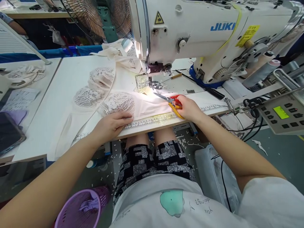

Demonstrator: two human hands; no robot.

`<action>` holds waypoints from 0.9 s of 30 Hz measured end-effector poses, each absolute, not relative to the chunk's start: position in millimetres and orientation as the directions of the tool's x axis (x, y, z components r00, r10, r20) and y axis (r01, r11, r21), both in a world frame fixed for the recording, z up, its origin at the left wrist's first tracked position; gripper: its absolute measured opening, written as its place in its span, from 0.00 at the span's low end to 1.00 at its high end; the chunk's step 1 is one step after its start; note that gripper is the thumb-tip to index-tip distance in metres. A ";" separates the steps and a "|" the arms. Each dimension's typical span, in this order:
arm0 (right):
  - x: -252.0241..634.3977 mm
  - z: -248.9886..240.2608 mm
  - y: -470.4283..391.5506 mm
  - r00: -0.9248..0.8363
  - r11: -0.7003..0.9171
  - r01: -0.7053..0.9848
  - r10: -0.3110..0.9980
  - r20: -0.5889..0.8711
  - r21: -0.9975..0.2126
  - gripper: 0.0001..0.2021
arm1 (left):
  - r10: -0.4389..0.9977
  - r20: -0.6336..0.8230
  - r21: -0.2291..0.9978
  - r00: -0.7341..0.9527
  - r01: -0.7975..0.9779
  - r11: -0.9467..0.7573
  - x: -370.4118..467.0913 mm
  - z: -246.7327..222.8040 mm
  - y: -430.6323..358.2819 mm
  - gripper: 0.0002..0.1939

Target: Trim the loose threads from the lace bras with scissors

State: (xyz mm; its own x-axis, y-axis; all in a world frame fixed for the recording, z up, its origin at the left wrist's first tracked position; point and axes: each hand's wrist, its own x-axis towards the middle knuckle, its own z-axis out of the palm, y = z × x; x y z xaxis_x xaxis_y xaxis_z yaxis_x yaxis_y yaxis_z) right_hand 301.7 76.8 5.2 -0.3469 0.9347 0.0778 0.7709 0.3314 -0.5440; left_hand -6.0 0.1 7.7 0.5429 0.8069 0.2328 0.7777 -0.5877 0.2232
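Note:
A cream bra (118, 103) with lace cups lies across the white sewing table, one end of it under the lit needle area of the sewing machine (166, 41). My left hand (115, 123) rests on the lower edge of its lace, fingers stretched out flat toward the right. In my right hand (190, 109) is a pair of scissors (175, 107) with red and orange handles. Their blades point left, close to the presser foot (150, 81) and over the pale fabric.
A measuring tape (152, 120) runs along the table's front edge. Behind the needle lie a screwdriver (174, 76) and a black-handled tool (215, 92). A control panel (282, 114) stands at right, a phone (10, 133) at left. A purple basket (78, 209) is on the floor.

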 end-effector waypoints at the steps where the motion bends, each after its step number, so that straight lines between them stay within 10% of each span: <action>1: 301.0 4.8 74.6 -0.343 0.322 0.774 0.937 0.067 -0.545 0.10 | 0.802 0.232 0.222 0.551 0.773 -0.595 -7.6 7.9 -0.4 0.18; 27: 297.3 13.1 73.2 -0.349 0.289 0.802 0.937 -0.017 -0.523 0.05 | 0.797 0.090 0.093 0.597 0.792 -0.604 -21.0 10.5 -8.4 0.21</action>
